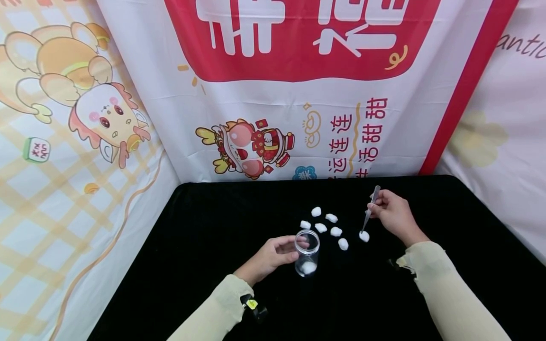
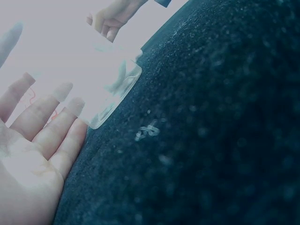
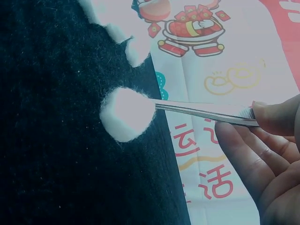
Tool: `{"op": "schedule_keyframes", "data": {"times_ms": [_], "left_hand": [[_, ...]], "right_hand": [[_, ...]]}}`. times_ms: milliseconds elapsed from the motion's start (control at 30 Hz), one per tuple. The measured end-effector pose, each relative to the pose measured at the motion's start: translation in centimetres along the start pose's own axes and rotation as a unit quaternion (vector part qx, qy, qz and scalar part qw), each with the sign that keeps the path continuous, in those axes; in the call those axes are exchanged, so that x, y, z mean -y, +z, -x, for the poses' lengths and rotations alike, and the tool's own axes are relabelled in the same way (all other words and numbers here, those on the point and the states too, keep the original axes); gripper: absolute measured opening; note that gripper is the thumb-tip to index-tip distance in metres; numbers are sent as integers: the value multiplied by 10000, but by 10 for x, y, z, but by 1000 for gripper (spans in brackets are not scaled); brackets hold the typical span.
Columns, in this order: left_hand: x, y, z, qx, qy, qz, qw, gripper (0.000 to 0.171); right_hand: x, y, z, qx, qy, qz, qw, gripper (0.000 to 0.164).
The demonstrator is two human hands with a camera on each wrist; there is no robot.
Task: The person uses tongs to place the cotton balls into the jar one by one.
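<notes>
My left hand (image 1: 275, 253) is at a clear jar (image 1: 307, 255) standing upright, its thumb at the near left side and its fingers around the back. One white cotton ball (image 1: 309, 267) lies at the bottom of the jar. In the left wrist view the jar (image 2: 112, 89) is washed out by glare beside the fingers. My right hand (image 1: 394, 215) pinches silver tweezers (image 1: 370, 210) between thumb and fingers, pointing down. The tweezers' tips meet a cotton ball (image 3: 126, 115) at the right of the group; whether they grip it I cannot tell.
Several more cotton balls (image 1: 321, 228) lie scattered on the black tabletop (image 1: 230, 222), behind and to the right of the jar. A printed cloth backdrop (image 1: 273, 104) rises at the table's far edge, and another patterned cloth (image 1: 85, 189) hangs at the left.
</notes>
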State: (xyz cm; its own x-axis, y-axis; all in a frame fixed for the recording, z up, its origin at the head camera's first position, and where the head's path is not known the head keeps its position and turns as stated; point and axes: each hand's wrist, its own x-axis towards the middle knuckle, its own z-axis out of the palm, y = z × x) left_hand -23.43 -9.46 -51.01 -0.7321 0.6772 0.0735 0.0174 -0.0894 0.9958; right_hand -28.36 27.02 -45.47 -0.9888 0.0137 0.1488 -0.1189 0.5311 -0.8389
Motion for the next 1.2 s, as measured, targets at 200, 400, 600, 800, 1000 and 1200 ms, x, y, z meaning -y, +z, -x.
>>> {"op": "schedule_keyframes", "data": {"times_ms": [200, 400, 600, 800, 1000, 1200], "left_hand": [[0, 1, 0, 37, 105, 15, 9999, 50], [0, 0, 0, 23, 61, 29, 10000, 48], [-1, 0, 1, 11, -26, 41, 10000, 47], [-2, 0, 1, -2, -76, 29, 10000, 47], [-3, 1, 0, 1, -93, 11, 10000, 46], [-2, 1, 0, 16, -73, 11, 10000, 47]], "right_hand": [[0, -1, 0, -86, -72, 19, 9999, 18], [2, -3, 0, -199, -152, -133, 9996, 18], [4, -5, 0, -364, -247, -381, 9983, 21], [4, -6, 0, -423, -316, -627, 9966, 22], [4, -9, 0, -562, -269, -1105, 9919, 23], [8, -11, 1, -644, -262, -1430, 9873, 21]]}}
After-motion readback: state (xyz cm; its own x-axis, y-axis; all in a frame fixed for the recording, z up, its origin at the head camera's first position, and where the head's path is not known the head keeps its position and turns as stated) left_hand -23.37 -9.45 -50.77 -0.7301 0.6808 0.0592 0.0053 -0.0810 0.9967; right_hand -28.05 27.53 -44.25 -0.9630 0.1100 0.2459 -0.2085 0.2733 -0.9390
